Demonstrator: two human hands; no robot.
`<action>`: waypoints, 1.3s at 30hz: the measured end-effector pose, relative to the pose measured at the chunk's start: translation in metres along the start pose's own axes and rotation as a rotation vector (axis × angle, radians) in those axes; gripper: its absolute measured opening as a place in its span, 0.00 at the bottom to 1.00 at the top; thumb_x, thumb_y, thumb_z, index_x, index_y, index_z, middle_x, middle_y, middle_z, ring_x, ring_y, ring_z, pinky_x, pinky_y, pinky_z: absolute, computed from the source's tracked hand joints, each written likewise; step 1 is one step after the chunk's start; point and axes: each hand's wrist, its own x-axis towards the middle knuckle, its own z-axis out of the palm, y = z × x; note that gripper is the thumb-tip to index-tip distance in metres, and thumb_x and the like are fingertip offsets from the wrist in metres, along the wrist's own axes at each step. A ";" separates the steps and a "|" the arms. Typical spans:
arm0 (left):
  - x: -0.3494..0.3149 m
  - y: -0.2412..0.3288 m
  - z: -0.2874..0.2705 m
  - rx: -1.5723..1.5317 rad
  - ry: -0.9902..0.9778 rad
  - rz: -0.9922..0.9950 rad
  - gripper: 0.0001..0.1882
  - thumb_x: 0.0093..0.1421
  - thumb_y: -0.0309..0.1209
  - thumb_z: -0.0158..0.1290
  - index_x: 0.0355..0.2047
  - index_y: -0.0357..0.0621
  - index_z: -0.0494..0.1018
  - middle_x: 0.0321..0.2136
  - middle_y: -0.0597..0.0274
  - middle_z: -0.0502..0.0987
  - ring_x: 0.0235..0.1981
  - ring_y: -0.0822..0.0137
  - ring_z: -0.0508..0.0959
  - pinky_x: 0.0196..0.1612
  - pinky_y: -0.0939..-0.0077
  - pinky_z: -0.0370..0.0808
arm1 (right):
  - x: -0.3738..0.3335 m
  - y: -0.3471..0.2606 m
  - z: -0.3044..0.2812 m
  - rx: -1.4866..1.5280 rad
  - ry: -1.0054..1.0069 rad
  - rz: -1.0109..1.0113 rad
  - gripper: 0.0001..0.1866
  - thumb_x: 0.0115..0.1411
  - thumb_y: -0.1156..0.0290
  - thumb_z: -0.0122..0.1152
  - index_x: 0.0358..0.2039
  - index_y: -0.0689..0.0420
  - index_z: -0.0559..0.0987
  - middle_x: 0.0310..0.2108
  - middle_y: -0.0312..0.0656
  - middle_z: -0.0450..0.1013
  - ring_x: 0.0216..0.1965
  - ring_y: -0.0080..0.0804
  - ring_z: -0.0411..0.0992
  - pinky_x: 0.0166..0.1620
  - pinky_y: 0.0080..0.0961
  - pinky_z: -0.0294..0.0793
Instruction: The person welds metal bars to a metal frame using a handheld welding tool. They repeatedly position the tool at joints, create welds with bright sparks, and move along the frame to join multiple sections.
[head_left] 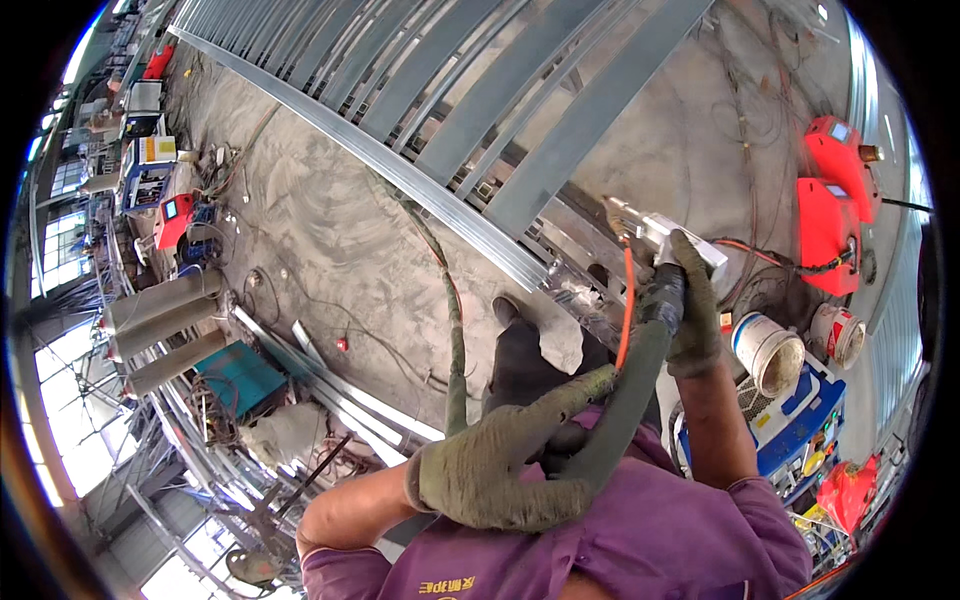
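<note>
Both hands wear grey-green work gloves. My right hand [692, 300] is closed round the rear grip of a silver handheld welding gun [655, 230]. The gun's narrow tip points to the upper left, near the end of a metal frame [400, 190] of grey slats; whether it touches anything I cannot tell. A thick sheathed cable [625, 400] runs from the gun back toward my chest. My left hand [505, 465] curls round that cable, one finger stretched along it toward a thin orange hose [629, 300]. The palm side of the left hand is hidden.
Red machines [830, 230] with small screens stand at the right, above white buckets [768, 353] and a blue machine [800, 420]. Another sheathed cable [440, 260] crosses the concrete floor [300, 220]. Metal lengths [350, 400] and a teal box [240, 378] lie at lower left.
</note>
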 end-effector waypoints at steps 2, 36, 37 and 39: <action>0.000 0.018 0.000 0.249 -0.075 -0.012 0.60 0.71 0.39 0.68 0.85 0.27 0.38 0.56 0.44 0.83 0.53 0.63 0.85 0.56 0.66 0.82 | 0.000 0.008 0.000 -0.002 0.074 0.072 0.20 0.77 0.51 0.70 0.52 0.57 0.85 0.35 0.39 0.85 0.29 0.27 0.84 0.29 0.26 0.87; 0.031 0.050 0.054 -0.010 0.138 -0.220 0.51 0.73 0.42 0.70 0.83 0.26 0.54 0.58 0.41 0.81 0.54 0.61 0.85 0.57 0.64 0.83 | 0.049 0.053 -0.034 0.381 0.062 0.579 0.20 0.72 0.59 0.78 0.54 0.57 0.81 0.41 0.48 0.83 0.31 0.41 0.83 0.31 0.40 0.90; 0.032 0.052 0.052 0.016 0.130 -0.214 0.51 0.73 0.42 0.70 0.83 0.26 0.55 0.57 0.42 0.82 0.53 0.61 0.85 0.57 0.64 0.83 | 0.049 0.052 -0.034 0.375 0.051 0.573 0.20 0.72 0.59 0.78 0.54 0.57 0.81 0.41 0.48 0.83 0.31 0.41 0.83 0.31 0.40 0.90; 0.034 0.055 0.050 0.069 0.118 -0.202 0.51 0.73 0.42 0.70 0.83 0.27 0.55 0.55 0.44 0.83 0.51 0.62 0.86 0.57 0.64 0.84 | 0.048 0.052 -0.030 0.383 0.076 0.563 0.20 0.71 0.59 0.79 0.53 0.57 0.81 0.41 0.47 0.83 0.30 0.40 0.82 0.30 0.41 0.89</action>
